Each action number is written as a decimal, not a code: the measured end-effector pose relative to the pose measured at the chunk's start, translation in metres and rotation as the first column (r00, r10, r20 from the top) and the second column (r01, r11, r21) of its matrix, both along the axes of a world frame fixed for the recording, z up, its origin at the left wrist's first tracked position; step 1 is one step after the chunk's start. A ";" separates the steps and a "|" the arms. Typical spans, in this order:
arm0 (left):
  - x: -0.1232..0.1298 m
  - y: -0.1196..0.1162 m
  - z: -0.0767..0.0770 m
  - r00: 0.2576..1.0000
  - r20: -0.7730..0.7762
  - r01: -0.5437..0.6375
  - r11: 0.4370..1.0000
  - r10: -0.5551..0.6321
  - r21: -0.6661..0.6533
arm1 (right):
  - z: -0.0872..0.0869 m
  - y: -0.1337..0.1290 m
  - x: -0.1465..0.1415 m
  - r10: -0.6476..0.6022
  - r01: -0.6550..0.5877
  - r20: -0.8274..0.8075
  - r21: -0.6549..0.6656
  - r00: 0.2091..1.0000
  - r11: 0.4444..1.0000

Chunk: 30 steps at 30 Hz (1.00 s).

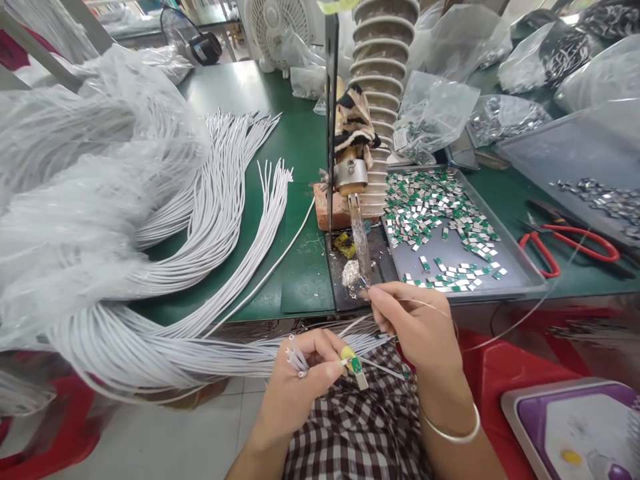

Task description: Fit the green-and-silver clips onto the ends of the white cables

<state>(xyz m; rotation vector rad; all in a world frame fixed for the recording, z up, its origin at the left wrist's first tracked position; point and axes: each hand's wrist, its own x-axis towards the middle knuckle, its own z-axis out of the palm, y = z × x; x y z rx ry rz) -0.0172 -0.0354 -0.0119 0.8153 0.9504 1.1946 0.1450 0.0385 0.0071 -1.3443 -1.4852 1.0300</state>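
Note:
My left hand [305, 373] is closed, pinching a small green circuit board with a metal USB plug [362, 380] between thumb and fingers. Several white cable ends [296, 360] stick out of the same fist. A yellow cover [347, 353] shows on a fingertip beside the board. Just below the tip of the soldering iron [359, 233], my right hand [415, 327] pinches a thin wire [425, 305], which trails off to the right. The small dark tip at its fingers [365, 284] is too small to make out. A pale lump of solder residue [351, 273] lies beside the iron.
A metal tray [520, 283] of green USB boards stands right of the iron. Red-handled pliers [575, 240] lie further right. White cable bundles [220, 220] cover the left side. A ribbed extraction hose [383, 67] rises behind a brick [330, 208].

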 end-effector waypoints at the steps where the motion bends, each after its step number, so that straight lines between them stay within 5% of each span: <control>1: 0.000 0.000 0.001 1.000 0.004 0.003 1.000 -0.003 -0.003 | 0.002 -0.002 0.001 0.059 -0.077 -0.162 -0.110 0.985 0.991; 4: 0.002 -0.001 0.004 1.000 0.021 0.001 1.000 0.000 -0.009 | 0.004 -0.006 0.004 0.084 -0.273 -0.511 -0.307 0.855 0.912; 8: 0.004 -0.002 0.006 0.998 0.034 -0.043 0.998 0.045 -0.048 | 0.002 -0.011 0.008 0.027 -0.289 -0.592 -0.352 0.805 0.890; 11: 0.002 -0.002 0.005 0.999 0.037 -0.023 0.999 0.025 -0.043 | 0.001 -0.020 0.009 -0.016 -0.145 -0.491 -0.289 0.871 0.946; 14: 0.000 -0.002 0.002 1.000 0.028 0.000 1.000 0.001 -0.021 | 0.000 -0.030 0.009 -0.123 0.101 -0.275 -0.091 0.954 0.991; 17: 0.000 0.000 -0.001 1.000 0.010 -0.029 0.999 0.029 -0.026 | -0.001 -0.035 0.007 -0.240 0.250 -0.070 0.214 0.968 0.944; 21: 0.001 0.006 0.000 0.999 -0.016 -0.053 0.997 0.052 -0.051 | -0.003 -0.033 0.009 -0.249 0.214 0.021 0.443 0.968 0.871; 27: -0.003 0.013 0.004 0.994 -0.018 -0.105 0.993 0.105 -0.052 | -0.010 -0.025 0.014 -0.192 0.158 0.057 0.369 0.980 0.916; 30: -0.004 0.015 0.004 0.995 -0.035 -0.100 0.993 0.098 -0.055 | -0.015 -0.014 0.011 -0.250 0.171 0.144 0.411 0.958 0.895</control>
